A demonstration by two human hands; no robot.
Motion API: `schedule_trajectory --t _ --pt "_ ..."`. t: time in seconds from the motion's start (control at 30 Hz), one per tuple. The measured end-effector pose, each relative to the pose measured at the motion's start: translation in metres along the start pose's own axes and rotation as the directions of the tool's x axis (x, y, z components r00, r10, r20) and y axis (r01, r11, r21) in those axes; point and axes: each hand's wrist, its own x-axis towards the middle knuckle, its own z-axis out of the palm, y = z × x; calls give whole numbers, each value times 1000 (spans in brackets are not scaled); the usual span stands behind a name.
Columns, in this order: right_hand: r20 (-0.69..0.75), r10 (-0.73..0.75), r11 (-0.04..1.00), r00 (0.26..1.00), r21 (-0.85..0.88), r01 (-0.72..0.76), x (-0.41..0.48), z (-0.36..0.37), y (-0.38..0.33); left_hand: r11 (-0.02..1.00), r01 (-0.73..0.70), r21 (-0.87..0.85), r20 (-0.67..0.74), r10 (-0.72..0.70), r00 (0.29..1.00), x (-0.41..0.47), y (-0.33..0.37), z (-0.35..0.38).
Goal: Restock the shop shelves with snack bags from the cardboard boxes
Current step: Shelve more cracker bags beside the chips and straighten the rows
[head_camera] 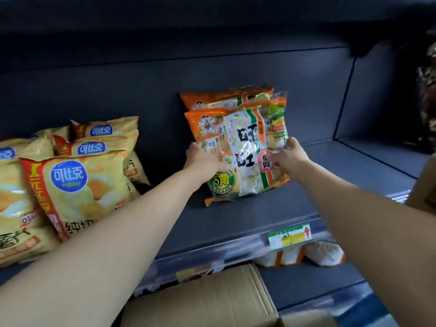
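Observation:
An orange and white rice cracker bag (243,147) stands tilted on the dark shelf (330,182), leaning against a second such bag (212,97) behind it at the back wall. My left hand (203,161) grips its left edge. My right hand (289,159) holds its right edge, fingers curled round the side. A cardboard box (212,300) sits below the shelf, its flaps shut.
Yellow chip bags (77,185) are stacked on the shelf at the left. A price tag (290,236) hangs on the shelf's front rail. More orange and white bags (306,254) lie on the lower shelf. Another box edge (424,185) shows at the right.

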Motion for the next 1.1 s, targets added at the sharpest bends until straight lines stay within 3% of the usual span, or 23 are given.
schedule_trajectory --t 0.07,0.13,0.37,0.5,0.67,0.77,0.9,1.0,1.1 --pt "22 35 975 999 -220 -29 3 0 7 992 73 102 75 -81 994 2 -15 7" --pt "-23 33 957 999 -288 -38 12 1 14 995 39 88 63 -45 997 6 -18 9" --pt "-1 -75 996 997 -52 74 13 9 9 955 -210 210 -155 244 957 21 -21 13" --pt "-60 -10 958 998 -288 -8 11 16 7 968 -139 208 -131 168 977 23 -25 16" --pt "-74 -21 979 997 -206 6 6 20 6 965 -43 260 -178 92 980 26 -19 18" --pt "-56 16 975 998 -222 -28 -1 20 8 968 -36 248 -152 76 986 21 -25 16" --pt "-149 -21 976 989 -218 -12 -21 19 7 965 -82 250 -129 117 985 3 -28 6" --pt "-160 -88 972 983 -229 50 -40 19 3 957 -172 234 -103 200 974 -15 -21 -4" --pt "-74 -90 980 993 -185 75 -77 20 6 931 -289 222 3 296 955 -49 -24 -11"
